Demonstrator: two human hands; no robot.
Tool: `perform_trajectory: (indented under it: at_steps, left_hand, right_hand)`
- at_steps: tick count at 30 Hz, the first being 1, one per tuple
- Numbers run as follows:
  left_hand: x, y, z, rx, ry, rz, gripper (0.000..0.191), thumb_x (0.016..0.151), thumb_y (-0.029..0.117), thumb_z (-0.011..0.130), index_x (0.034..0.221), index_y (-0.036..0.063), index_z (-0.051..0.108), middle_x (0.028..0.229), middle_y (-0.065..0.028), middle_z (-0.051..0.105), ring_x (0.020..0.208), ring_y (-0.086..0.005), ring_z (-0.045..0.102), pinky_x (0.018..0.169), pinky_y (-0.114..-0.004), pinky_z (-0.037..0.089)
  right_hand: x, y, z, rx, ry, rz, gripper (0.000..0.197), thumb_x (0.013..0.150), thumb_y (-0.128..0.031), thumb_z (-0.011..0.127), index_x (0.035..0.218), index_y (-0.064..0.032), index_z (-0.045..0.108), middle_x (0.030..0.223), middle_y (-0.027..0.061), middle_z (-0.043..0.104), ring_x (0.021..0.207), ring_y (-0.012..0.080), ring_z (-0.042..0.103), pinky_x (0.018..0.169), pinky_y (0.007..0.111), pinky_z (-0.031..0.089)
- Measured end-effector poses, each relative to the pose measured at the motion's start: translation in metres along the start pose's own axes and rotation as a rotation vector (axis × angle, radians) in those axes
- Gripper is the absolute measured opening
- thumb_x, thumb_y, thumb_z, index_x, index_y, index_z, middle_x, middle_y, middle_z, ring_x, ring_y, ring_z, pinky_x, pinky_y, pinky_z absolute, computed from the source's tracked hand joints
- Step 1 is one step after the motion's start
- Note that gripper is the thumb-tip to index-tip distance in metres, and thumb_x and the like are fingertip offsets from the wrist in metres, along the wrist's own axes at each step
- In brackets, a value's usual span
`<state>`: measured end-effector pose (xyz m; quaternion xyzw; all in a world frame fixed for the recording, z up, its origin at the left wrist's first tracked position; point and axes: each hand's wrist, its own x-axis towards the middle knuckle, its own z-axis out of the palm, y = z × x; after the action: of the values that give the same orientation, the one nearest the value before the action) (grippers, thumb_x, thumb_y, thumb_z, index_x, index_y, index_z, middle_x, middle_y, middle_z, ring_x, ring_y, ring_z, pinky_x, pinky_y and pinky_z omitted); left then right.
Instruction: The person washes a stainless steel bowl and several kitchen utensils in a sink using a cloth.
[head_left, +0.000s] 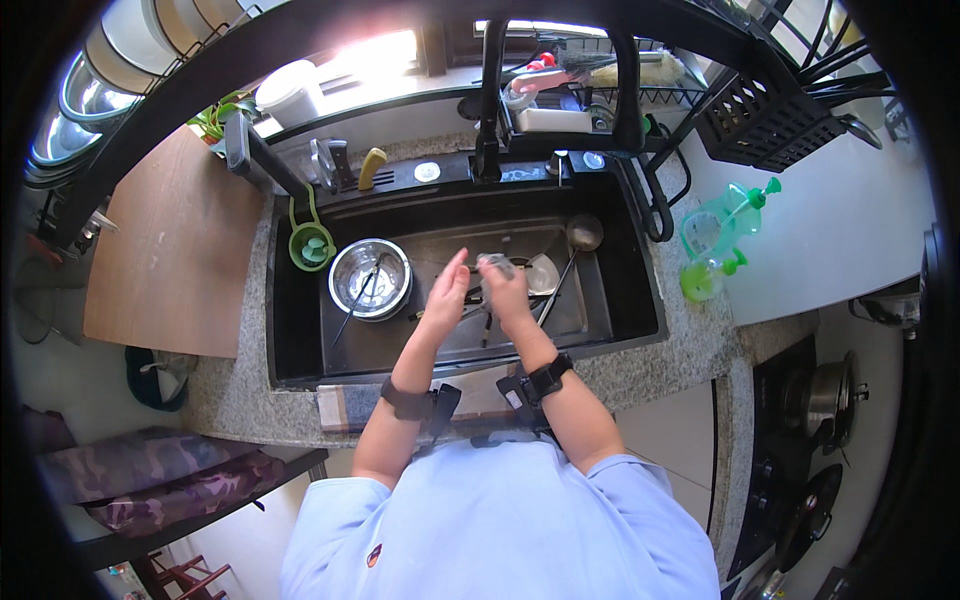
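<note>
Over the dark sink basin (442, 352), my left hand (448, 294) is raised with nothing in it, its fingers held upward. My right hand (506, 289), close beside it, grips a grey scouring pad (495, 265). Beneath and around the hands lie several dark chopsticks or thin utensils (487, 330) and a translucent white dish (542, 275). A metal ladle (584, 233) rests at the right, its handle slanting toward me. On the left of the basin stands a stainless steel bowl (370, 280) with a thin dark stick leaning in it.
A green strainer (312, 247) hangs at the basin's left edge. The black faucet (488, 112) rises behind. Soap pump bottles (701, 280) stand on the right counter. A wooden board (176, 247) lies at the left, a black utensil basket (772, 112) hangs upper right, and a pot (821, 397) sits lower right.
</note>
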<state>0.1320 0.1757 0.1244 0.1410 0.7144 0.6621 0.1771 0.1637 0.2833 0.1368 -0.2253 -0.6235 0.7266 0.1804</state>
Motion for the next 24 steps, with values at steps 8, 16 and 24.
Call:
perform_trajectory:
  at_steps: [8,16,24]
  left_hand:
    - [-0.034,0.014,0.008,0.401,-0.284,-0.147,0.020,0.080,0.020,0.049,0.077,0.0025,0.059,0.059,-0.0067,0.053,0.057,-0.0145,0.050,0.055,-0.028,0.041]
    - [-0.029,0.011,0.006,0.395,-0.283,-0.026,0.021,0.081,0.018,0.048,0.078,0.0006,0.060,0.064,-0.0083,0.056,0.061,-0.0152,0.050,0.059,-0.028,0.041]
    - [-0.030,0.018,-0.014,0.482,-0.335,-0.197,0.021,0.079,0.019,0.047,0.077,0.0026,0.060,0.069,-0.0117,0.058,0.067,-0.0195,0.054,0.062,-0.030,0.042]
  right_hand:
    - [0.021,0.010,-0.055,0.868,0.022,0.377,0.018,0.078,-0.029,0.054,0.070,-0.0153,0.044,0.053,-0.0019,0.037,0.046,0.0124,0.042,0.046,0.028,0.039]
    - [0.022,-0.004,-0.067,0.938,0.182,0.325,0.018,0.078,-0.027,0.053,0.072,-0.0130,0.044,0.056,0.0002,0.038,0.048,0.0142,0.042,0.046,0.030,0.038]
    - [0.022,-0.008,-0.087,0.988,0.220,0.342,0.023,0.079,-0.028,0.049,0.064,-0.0129,0.041,0.053,-0.0004,0.038,0.046,0.0135,0.040,0.046,0.028,0.036]
